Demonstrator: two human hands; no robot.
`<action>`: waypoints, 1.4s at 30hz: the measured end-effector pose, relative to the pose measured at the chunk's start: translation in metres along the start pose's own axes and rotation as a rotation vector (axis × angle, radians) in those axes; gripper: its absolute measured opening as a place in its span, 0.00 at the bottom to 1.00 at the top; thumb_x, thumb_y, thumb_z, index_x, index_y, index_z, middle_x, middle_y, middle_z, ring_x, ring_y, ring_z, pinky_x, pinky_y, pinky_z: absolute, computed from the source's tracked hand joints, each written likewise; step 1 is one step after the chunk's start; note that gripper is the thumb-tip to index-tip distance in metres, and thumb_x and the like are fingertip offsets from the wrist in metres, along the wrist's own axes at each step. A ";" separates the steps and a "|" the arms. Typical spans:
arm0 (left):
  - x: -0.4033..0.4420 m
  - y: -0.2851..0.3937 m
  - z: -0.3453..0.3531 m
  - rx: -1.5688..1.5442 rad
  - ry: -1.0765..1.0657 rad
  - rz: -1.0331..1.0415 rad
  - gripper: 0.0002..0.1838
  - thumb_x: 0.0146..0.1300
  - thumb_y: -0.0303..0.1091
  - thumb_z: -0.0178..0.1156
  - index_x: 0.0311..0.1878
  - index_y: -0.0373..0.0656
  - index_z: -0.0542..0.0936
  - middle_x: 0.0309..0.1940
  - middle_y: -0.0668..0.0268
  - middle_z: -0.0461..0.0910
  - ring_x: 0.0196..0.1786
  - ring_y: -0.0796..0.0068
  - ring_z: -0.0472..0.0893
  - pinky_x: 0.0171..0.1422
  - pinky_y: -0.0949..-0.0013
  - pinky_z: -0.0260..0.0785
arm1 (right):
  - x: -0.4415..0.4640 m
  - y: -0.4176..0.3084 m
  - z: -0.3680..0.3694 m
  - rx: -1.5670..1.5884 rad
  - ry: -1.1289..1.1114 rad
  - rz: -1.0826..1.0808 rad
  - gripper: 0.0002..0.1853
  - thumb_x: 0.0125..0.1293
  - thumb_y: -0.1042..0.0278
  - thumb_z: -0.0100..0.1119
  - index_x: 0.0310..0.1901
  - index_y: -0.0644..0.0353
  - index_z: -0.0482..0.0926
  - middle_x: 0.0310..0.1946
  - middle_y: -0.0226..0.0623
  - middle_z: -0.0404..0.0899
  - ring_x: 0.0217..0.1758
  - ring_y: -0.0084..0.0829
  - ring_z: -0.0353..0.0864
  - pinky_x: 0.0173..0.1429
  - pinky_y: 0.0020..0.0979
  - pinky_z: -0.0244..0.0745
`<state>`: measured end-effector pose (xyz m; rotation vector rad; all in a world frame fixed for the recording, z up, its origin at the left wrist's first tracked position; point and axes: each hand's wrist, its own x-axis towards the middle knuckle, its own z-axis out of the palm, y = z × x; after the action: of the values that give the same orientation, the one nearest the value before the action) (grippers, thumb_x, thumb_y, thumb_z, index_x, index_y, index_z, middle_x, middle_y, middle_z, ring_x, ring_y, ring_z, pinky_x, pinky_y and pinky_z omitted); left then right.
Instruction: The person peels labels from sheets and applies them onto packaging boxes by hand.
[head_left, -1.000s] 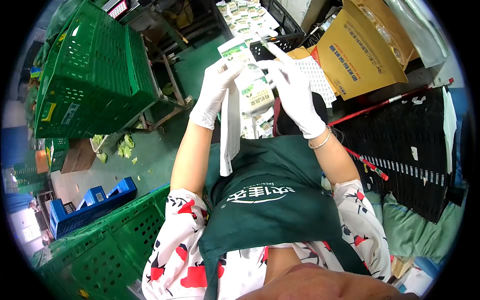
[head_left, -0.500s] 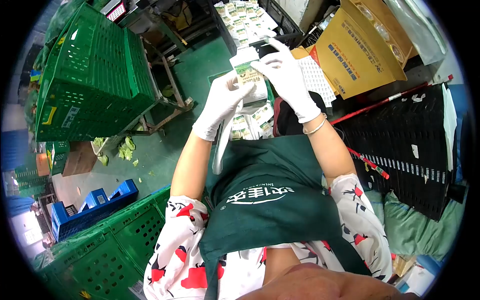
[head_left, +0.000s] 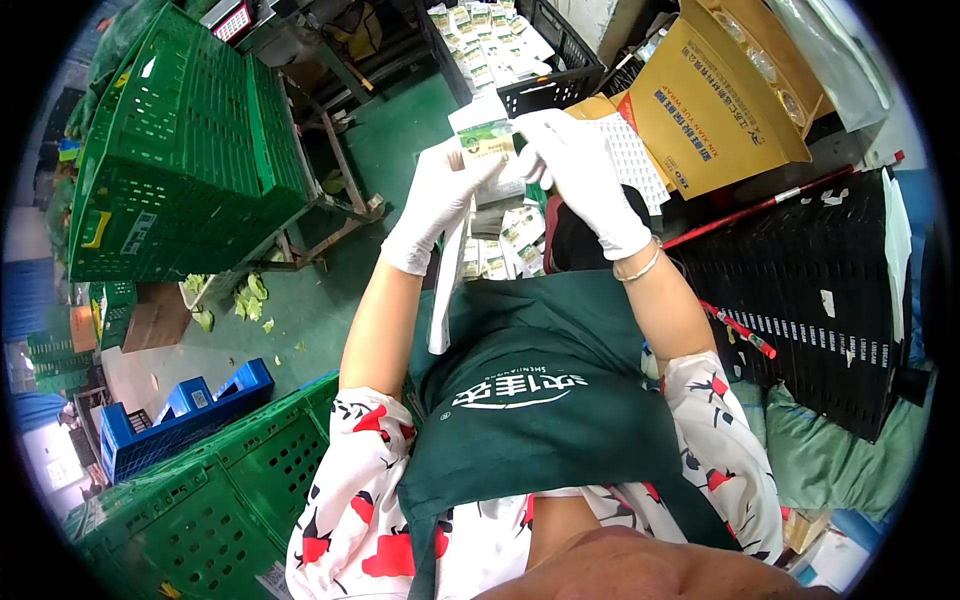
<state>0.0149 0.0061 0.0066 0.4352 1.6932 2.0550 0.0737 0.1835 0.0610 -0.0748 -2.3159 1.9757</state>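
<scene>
The left hand [head_left: 436, 195] has its fingers pinched tight on the card [head_left: 486, 140], beyond the apron [head_left: 540, 430], a strip [head_left: 450, 290] hanging below; the right hand [head_left: 588, 172] curls its fingers beside the card, grip impossible to tell; a light, flat hold should avoid creases

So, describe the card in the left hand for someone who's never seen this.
Find the dark green apron, then the white-gloved left hand above it in the picture. It holds a green-and-white printed card. Similar ones lie in the black crate beyond; this one is held up.
</scene>
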 end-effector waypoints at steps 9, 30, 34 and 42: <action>0.000 -0.004 -0.009 0.059 0.081 0.044 0.13 0.66 0.30 0.64 0.51 0.34 0.83 0.42 0.67 0.85 0.41 0.83 0.80 0.49 0.76 0.73 | 0.025 0.036 -0.011 -0.206 0.184 0.154 0.20 0.65 0.53 0.68 0.42 0.65 0.78 0.24 0.35 0.80 0.27 0.20 0.80 0.33 0.25 0.77; 0.016 0.004 -0.052 0.025 0.648 0.279 0.15 0.76 0.35 0.52 0.50 0.30 0.78 0.38 0.58 0.85 0.29 0.75 0.84 0.29 0.75 0.72 | -0.046 0.033 0.008 -0.155 0.056 0.051 0.09 0.67 0.69 0.64 0.45 0.63 0.84 0.34 0.36 0.86 0.37 0.18 0.83 0.42 0.23 0.77; 0.002 0.020 -0.032 0.113 0.594 0.329 0.12 0.74 0.31 0.54 0.51 0.32 0.79 0.35 0.61 0.84 0.28 0.80 0.84 0.25 0.77 0.68 | -0.041 0.038 0.002 -0.188 -0.007 0.062 0.10 0.67 0.68 0.64 0.45 0.64 0.84 0.34 0.35 0.86 0.38 0.16 0.82 0.43 0.23 0.76; 0.012 -0.007 -0.033 0.541 0.839 0.553 0.12 0.69 0.26 0.58 0.52 0.34 0.82 0.41 0.56 0.87 0.41 0.71 0.86 0.49 0.69 0.75 | -0.045 0.026 -0.002 0.059 -0.063 0.058 0.15 0.65 0.72 0.65 0.52 0.65 0.80 0.38 0.32 0.83 0.42 0.17 0.81 0.49 0.22 0.75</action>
<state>-0.0105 -0.0141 -0.0075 0.2109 2.9370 2.2988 0.1175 0.1847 0.0338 -0.0773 -2.3158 2.1022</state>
